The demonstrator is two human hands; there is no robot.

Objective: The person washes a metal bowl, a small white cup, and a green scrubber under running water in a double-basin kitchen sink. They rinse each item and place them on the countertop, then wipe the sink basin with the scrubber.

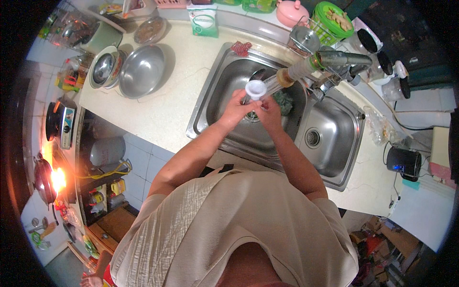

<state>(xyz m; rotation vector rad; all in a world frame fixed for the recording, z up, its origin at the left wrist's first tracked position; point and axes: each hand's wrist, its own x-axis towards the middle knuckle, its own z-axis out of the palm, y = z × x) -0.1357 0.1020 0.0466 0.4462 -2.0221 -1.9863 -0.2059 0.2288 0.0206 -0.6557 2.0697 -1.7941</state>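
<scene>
Over the large basin of a steel double sink (229, 125), my left hand (236, 109) and my right hand (269, 113) meet around a small white cup-like vessel (255, 89). Its round mouth faces up. Water streams from the nozzle of the faucet (285, 77) right beside it. My left fingers and thumb grip its lower part. The right hand touches it from the other side, its fingertips partly hidden. Below lies a greenish mesh scrubber or cloth (284, 103), and a dark rounded item (259, 74) sits behind the vessel, too covered to name.
A steel bowl (141, 71) and stacked bowls (104, 68) stand on the counter at left. Bright flame (58, 179) burns beside a wok (43, 179). Another person's hand (91, 280) shows at lower left. Lidded jars (364, 41) line the back right.
</scene>
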